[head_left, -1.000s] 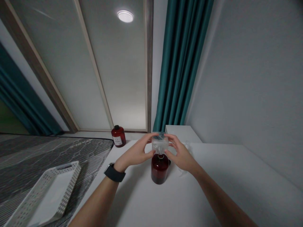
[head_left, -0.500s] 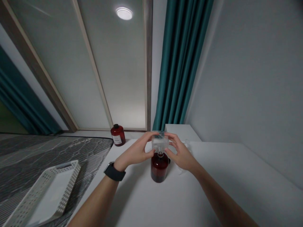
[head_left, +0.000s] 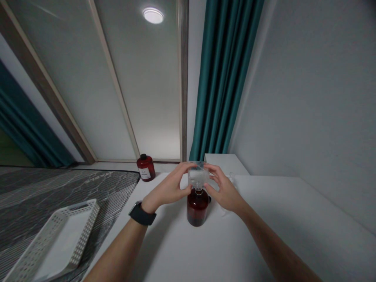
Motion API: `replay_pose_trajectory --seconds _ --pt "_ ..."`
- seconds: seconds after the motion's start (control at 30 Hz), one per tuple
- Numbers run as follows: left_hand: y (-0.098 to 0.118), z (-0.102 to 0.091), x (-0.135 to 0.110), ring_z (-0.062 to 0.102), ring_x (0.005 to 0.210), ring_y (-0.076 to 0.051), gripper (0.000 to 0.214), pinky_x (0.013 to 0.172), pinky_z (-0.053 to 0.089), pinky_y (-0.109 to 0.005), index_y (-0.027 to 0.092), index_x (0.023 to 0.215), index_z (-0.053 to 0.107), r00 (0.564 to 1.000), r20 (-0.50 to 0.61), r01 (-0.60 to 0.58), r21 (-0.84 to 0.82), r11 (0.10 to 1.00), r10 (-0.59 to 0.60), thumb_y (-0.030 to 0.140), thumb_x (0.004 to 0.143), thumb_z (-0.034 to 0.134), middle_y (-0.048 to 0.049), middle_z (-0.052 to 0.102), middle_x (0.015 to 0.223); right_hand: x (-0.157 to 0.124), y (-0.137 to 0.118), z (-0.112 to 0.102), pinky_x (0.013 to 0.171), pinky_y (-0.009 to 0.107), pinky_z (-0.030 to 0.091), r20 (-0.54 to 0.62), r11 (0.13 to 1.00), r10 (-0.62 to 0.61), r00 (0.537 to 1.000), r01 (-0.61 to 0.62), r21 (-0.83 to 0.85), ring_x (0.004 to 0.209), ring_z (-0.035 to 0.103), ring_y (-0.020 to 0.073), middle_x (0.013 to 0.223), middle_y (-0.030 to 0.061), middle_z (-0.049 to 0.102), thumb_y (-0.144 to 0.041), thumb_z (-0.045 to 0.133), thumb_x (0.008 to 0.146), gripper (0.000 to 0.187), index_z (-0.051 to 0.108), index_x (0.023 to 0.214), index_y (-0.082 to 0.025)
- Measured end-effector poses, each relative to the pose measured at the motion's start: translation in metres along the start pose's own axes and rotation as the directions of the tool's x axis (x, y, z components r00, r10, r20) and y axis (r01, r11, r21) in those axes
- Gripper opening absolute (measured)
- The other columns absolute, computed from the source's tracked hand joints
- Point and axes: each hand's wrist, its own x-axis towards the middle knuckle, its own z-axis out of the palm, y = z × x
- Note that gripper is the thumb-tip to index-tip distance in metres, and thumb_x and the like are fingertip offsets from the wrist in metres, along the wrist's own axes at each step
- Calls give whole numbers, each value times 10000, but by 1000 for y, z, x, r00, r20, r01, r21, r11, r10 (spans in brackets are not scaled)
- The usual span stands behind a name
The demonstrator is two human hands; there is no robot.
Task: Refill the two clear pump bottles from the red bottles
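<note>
A dark red bottle (head_left: 197,210) stands upright on the white table (head_left: 223,246). Over its neck sits a clear plastic pouch (head_left: 198,177) with its spout pointing down into the bottle's mouth. My left hand (head_left: 168,189), with a black watch on its wrist, grips the pouch's left side. My right hand (head_left: 223,190) grips its right side. Both hands have their fingers curled round the pouch.
A second dark red bottle (head_left: 146,167) with a white label stands farther back by the window. A white perforated tray (head_left: 58,243) lies on the grey patterned bed at left. Teal curtains (head_left: 226,78) hang behind; a white ledge (head_left: 225,160) and wall lie to the right.
</note>
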Motion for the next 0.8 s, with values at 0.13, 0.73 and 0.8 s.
replay_pose_trajectory --seconds 0.13,0.73,0.8 --pt "1 0 0 517 1283 -275 623 1130 421 -469 287 1401 403 1000 2 -10 33 999 10 118 842 619 -84 512 1408 0 -1 0 1129 471 435 -1 1000 -9 1000 9 -8 1378 456 230 1448 68 492 -189 583 882 489 452 1336 -316" --pt "3 -3 0 494 1294 -291 578 1129 406 -479 270 1402 391 1000 14 -28 46 999 27 160 875 603 -103 489 1401 -1 -3 -1 1130 474 432 6 997 -70 998 70 -33 1422 393 240 1466 82 440 -137 572 877 501 450 1331 -308" --pt "3 -3 0 491 1297 -291 582 1126 410 -490 268 1399 383 999 19 -34 59 998 33 149 873 601 -106 485 1399 -1 -4 -1 1130 478 435 8 996 -79 997 79 -38 1423 389 242 1465 85 435 -132 574 872 506 448 1330 -304"
